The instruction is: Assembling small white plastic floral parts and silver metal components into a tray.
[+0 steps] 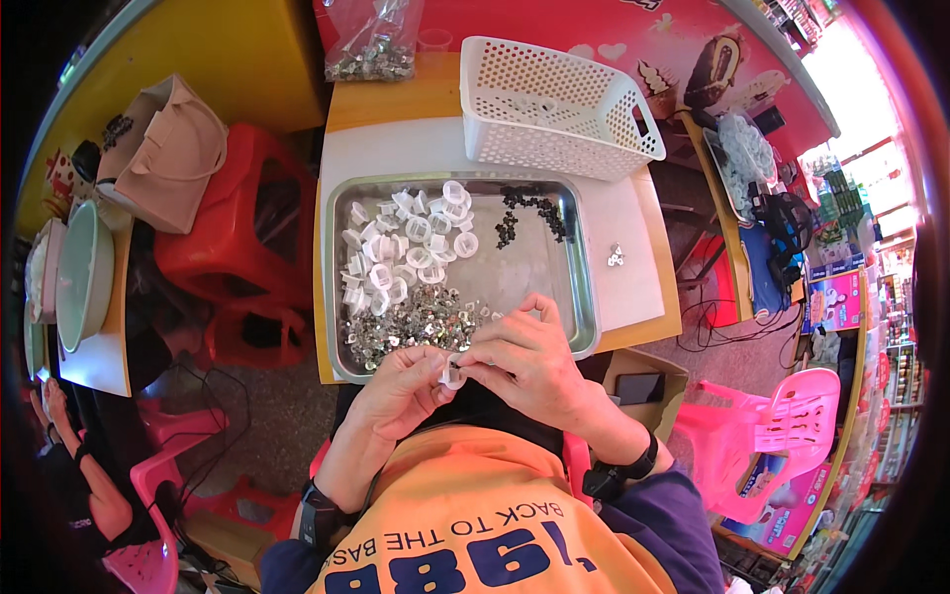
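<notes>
We see a tabletop with a white sheet over much of it, and on that sheet the metal tray, its near edge toward our body. Just beyond the tray, to its far right, stands a white perforated basket; past its far left is a clear bag of metal pieces.

Both our hands meet at the tray's near edge. Our right hand comes in from the right, back up, wrist bent so the fingers point leftward along that edge; one finger lifts loosely over the tray. Its lowest fingertips are narrowed together at one small white piece; whether they grip it or only touch it, we cannot tell. Our left hand slants up from the lower left, fingers curled, thumb and forefinger pinching this same piece.

In the tray, white plastic cups fill the far left, lying at mixed angles, silvery bits pile at the near left, and black bits lie along the far right. A few shiny bits rest right of the tray.

The held white piece sits at the tray's near edge, its visible part extending toward our body; fingers hide too much to tell its long axis.
</notes>
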A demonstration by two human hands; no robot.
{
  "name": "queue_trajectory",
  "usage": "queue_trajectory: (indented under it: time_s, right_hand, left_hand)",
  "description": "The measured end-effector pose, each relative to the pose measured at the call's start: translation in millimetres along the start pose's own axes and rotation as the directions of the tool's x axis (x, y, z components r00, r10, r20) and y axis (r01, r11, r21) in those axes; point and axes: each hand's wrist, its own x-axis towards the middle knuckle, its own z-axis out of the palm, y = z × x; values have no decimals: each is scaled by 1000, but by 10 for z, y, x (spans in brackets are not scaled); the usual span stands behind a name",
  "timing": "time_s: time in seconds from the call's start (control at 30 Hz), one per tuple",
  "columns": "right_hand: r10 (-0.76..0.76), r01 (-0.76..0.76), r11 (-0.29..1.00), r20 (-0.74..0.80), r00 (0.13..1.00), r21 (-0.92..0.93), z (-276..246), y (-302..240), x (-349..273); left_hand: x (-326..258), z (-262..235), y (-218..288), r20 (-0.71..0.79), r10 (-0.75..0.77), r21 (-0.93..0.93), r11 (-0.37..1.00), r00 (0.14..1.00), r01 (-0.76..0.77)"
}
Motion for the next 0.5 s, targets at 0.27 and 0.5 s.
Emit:
queue_trajectory:
  time_s: [0.27, 0.5]
  right_hand:
    - [-48, 50, 981, 15, 999, -187, -17, -116, -18]
    - [-120, 121, 991, 12, 993, -64, 40, -9, -31]
  left_hand:
    - [-17, 10, -7, 20, 94, 55, 994, 995, -95]
    - [-4, -24, 33, 104, 84, 151, 984, 991, -99]
